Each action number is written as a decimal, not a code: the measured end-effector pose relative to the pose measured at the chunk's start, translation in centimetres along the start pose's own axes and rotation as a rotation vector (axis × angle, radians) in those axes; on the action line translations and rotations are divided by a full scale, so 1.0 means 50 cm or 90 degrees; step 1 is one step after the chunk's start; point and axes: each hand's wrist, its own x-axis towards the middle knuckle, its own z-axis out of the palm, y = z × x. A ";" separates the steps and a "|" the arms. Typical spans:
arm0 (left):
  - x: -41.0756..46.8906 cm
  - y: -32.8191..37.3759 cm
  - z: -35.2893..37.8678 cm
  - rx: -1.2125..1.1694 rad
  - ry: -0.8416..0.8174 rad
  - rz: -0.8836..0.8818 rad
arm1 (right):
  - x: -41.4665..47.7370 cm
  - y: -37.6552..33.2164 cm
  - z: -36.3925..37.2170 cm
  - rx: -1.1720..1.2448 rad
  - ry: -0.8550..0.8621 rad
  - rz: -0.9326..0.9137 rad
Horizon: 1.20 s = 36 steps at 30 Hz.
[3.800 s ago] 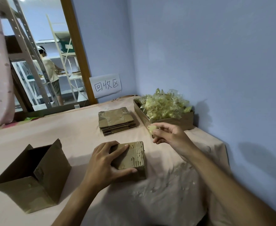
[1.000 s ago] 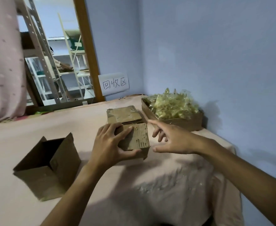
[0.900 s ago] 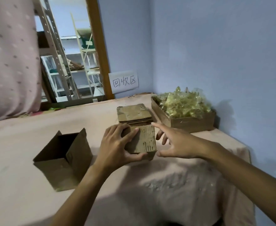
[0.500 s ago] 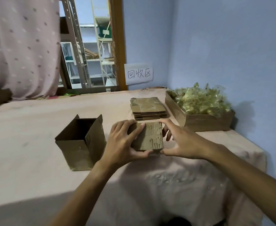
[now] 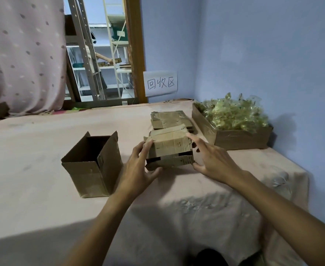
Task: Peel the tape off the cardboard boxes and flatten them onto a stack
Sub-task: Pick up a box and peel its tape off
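Note:
A small cardboard box point(image 5: 169, 148) sits tilted on the pink cloth, a strip of tape across its upper face and a dark gap along its front. My left hand point(image 5: 140, 166) grips its left side, fingers on top and thumb under the front edge. My right hand point(image 5: 211, 160) holds the right side between the index finger at the top corner and the thumb at the bottom corner. Just behind lies the stack of flattened boxes point(image 5: 167, 119).
An open-topped cardboard box point(image 5: 92, 166) stands to the left of my left hand. A cardboard tray point(image 5: 240, 140) heaped with peeled tape sits at the right by the blue wall. A paper sign point(image 5: 160, 83) hangs behind; the table edge drops off at the right.
My right hand left the tape tray and took the box's right side. Both hands tipped the box, so its taped face and front gap now show.

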 end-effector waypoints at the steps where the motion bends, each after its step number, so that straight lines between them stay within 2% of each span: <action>1: -0.007 -0.004 0.010 -0.009 -0.011 -0.007 | -0.003 0.001 0.015 0.001 -0.006 0.004; 6: -0.033 -0.022 0.043 0.014 -0.001 -0.020 | -0.026 -0.001 0.079 0.010 -0.035 0.033; 11: -0.054 -0.037 0.060 -0.026 -0.047 -0.026 | -0.053 -0.003 0.102 0.056 -0.098 0.082; 16: -0.053 -0.043 0.051 -0.120 -0.016 -0.038 | -0.051 0.007 0.099 0.168 -0.079 0.115; 21: -0.050 -0.052 0.057 -0.084 0.022 -0.020 | -0.046 0.016 0.109 0.155 0.009 0.096; 26: -0.049 -0.058 0.064 -0.035 -0.039 -0.013 | -0.044 0.031 0.121 0.103 0.047 0.070; 32: -0.049 -0.052 0.068 -0.018 -0.044 -0.015 | -0.035 0.053 0.122 0.104 0.046 0.073; 36: -0.049 -0.049 0.064 -0.027 -0.033 -0.015 | -0.030 0.057 0.110 0.177 0.033 0.095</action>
